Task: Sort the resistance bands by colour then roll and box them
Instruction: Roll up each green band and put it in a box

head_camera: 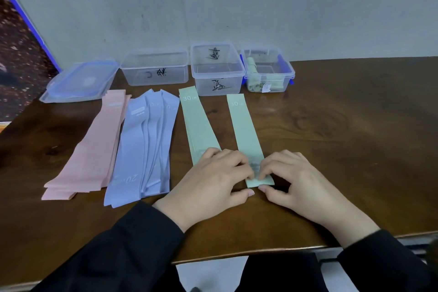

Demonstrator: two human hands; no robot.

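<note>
A single green band (245, 125) lies flat, running away from me. My left hand (213, 180) and my right hand (294, 178) pinch its near end, fingertips curled on the fold. A stack of green bands (196, 123) lies just left of it, partly under my left hand. Further left are a pile of lilac bands (142, 149) and a pile of pink bands (92, 149). At the back stand three clear boxes: a left box (154, 71) and a middle box (216, 71), both with nothing in them, and a right box (269, 71) holding rolled green bands.
A stack of clear lids (80, 83) lies at the back left. The brown wooden table (355, 137) ends in a near edge just under my wrists. A grey wall stands behind the boxes, and a dark poster leans at the far left.
</note>
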